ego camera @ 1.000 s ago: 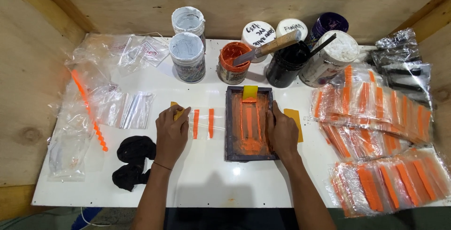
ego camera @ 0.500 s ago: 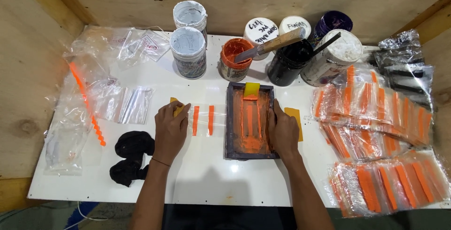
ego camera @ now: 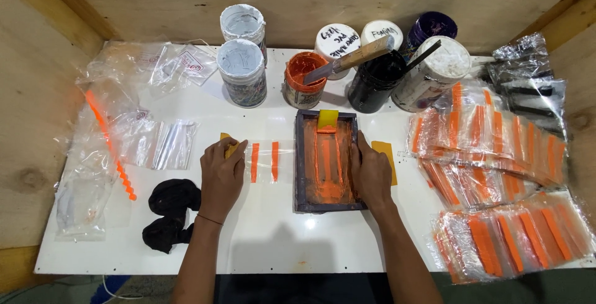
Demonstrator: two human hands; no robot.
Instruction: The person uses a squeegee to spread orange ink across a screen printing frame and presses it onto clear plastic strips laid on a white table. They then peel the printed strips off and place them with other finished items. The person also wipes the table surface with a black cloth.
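Observation:
My left hand lies with bent fingers on the left end of a clear plastic bag printed with two orange stripes, pressing it onto the white table. A yellow card pokes out under its fingertips. My right hand grips the right rail of a small dark screen frame smeared with orange ink. A yellow squeegee rests at the frame's far end. A second yellow card lies just right of my right hand.
Several paint jars stand at the back, among them an open orange jar with a wooden-handled scraper across it. Printed bags are piled at the right, blank bags at the left, and a black cloth lies near the front.
Both hands stay where they were on the bag and the frame; only the camera view has drifted slightly.

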